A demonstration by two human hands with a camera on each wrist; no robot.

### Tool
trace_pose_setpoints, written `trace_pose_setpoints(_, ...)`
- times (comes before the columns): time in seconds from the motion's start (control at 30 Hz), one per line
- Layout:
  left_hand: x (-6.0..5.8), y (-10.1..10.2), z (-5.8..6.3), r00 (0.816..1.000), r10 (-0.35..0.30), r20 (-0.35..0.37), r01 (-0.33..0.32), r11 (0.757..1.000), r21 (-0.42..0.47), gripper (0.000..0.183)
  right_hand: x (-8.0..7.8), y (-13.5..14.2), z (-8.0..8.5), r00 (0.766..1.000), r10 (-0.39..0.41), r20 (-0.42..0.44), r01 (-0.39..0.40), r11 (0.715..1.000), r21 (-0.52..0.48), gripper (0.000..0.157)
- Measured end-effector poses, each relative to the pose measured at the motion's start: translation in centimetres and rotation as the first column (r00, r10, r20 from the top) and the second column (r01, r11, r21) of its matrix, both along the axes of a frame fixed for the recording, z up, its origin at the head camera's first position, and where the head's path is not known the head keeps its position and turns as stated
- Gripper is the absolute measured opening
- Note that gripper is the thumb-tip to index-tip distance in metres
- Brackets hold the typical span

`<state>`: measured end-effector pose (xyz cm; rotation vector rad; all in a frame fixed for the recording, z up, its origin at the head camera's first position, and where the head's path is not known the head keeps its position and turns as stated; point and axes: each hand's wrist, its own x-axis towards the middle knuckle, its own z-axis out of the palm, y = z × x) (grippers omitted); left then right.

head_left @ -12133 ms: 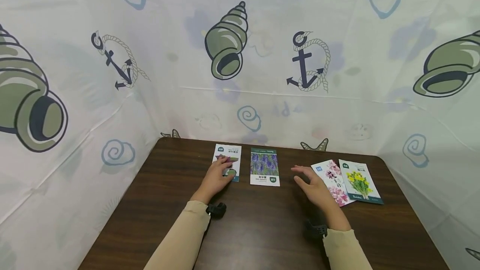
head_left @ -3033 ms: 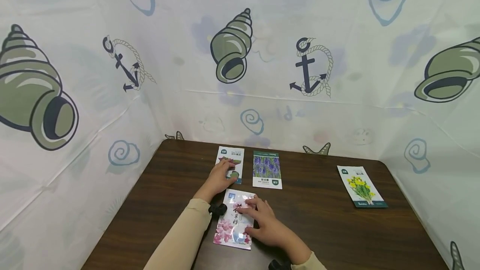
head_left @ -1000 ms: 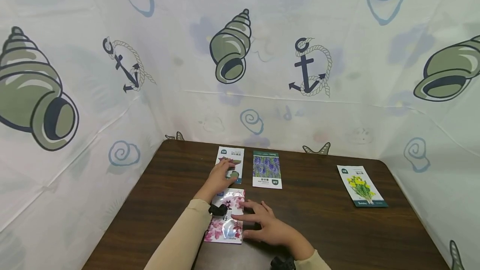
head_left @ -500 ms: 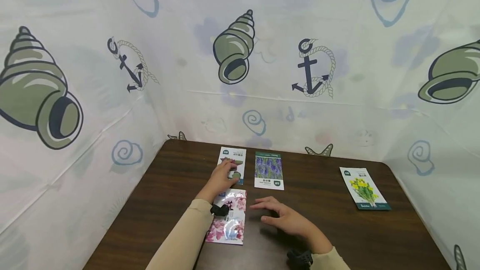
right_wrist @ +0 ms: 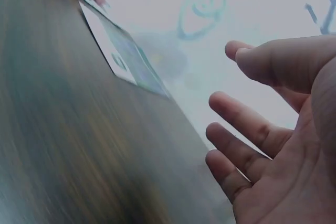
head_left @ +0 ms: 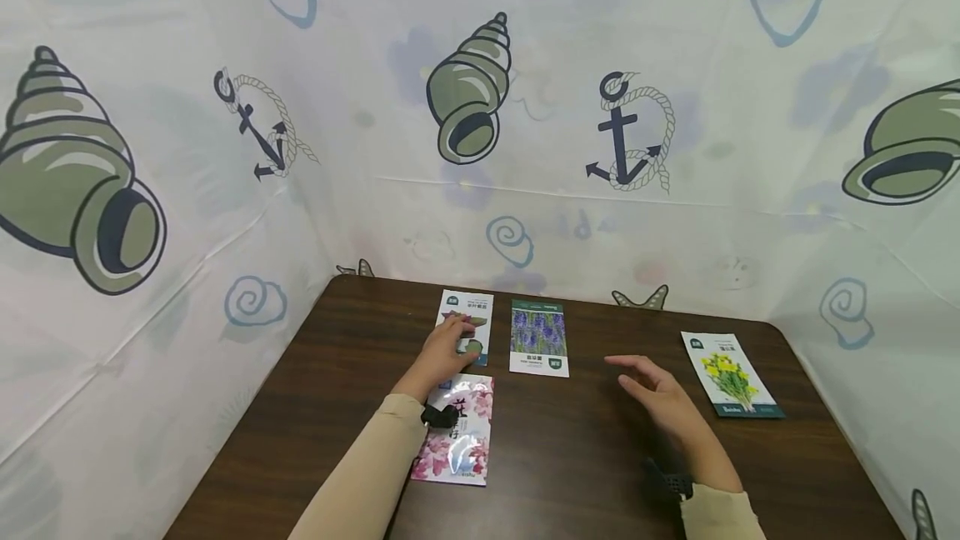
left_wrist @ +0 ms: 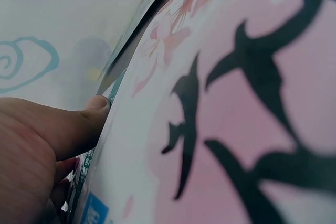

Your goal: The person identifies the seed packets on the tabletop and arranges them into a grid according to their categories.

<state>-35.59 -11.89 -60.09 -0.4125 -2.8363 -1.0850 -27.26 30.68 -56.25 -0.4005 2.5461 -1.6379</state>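
Observation:
My left hand (head_left: 438, 354) rests on a white seed packet (head_left: 476, 304) at the back left, its fingers covering part of the picture. Just in front of it, partly under my left wrist, lies a packet with pink blossoms (head_left: 468, 448); in the left wrist view this pink packet (left_wrist: 173, 77) looms large beside my thumb. A packet with purple flower spikes (head_left: 538, 336) is right of my left hand. My right hand (head_left: 666, 402) hovers over the table with spread fingers, holding nothing, as the right wrist view also shows. Nearest to it, on the right, is a yellow-flower packet (head_left: 731, 375).
The dark brown wooden table (head_left: 585, 457) ends at a pale fabric wall (head_left: 555, 148) printed with shells and anchors. Similar fabric hangs along both sides. A black band (head_left: 440, 417) is on my left wrist.
The pink-blossom packet has gone from beside the yellow-flower packet to the left, in front of my left hand. My right hand has let it go and moved back right. My left hand stays put.

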Motion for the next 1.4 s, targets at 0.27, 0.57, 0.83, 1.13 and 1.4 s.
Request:
trace_pose_setpoints(0.27, -0.3, -0.1, -0.7, 1.000, 0.004, -0.011, -0.004, 1.000, 0.002, 0.050, 0.0, 3.2, -1.1, 0.996, -0.077, 0.045, 0.080, 0.994, -0.074, 0.041)
trace_pose_setpoints(0.57, 0.4, -0.2, 0.6, 1.000, -0.014, -0.015, 0.014, 1.000, -0.005, 0.049, 0.4, 6.2, -2.1, 0.972, -0.229, 0.053, 0.234, 0.960, -0.154, 0.047)
trace_pose_setpoints(0.83, 0.5, -0.2, 0.6, 1.000, 0.001, 0.028, -0.001, 1.000, -0.018, 0.051, 0.8, 8.6, -2.4, 0.944, -0.328, -0.025, 0.291, 0.869, -0.401, 0.046)
trace_pose_setpoints(1.13, 0.4, 0.0, 0.9, 1.000, -0.001, 0.031, 0.001, 1.000, -0.010, 0.049, 1.0, 9.8, -2.2, 0.893, -0.449, 0.019, 0.399, 0.772, -0.495, 0.046)
trace_pose_setpoints(1.4, 0.2, 0.0, 0.7, 1.000, -0.003, 0.022, 0.003, 1.000, -0.010, 0.048, 0.8, 10.5, -2.1, 0.867, -0.487, 0.106, 0.483, 0.769, -0.419, 0.056)
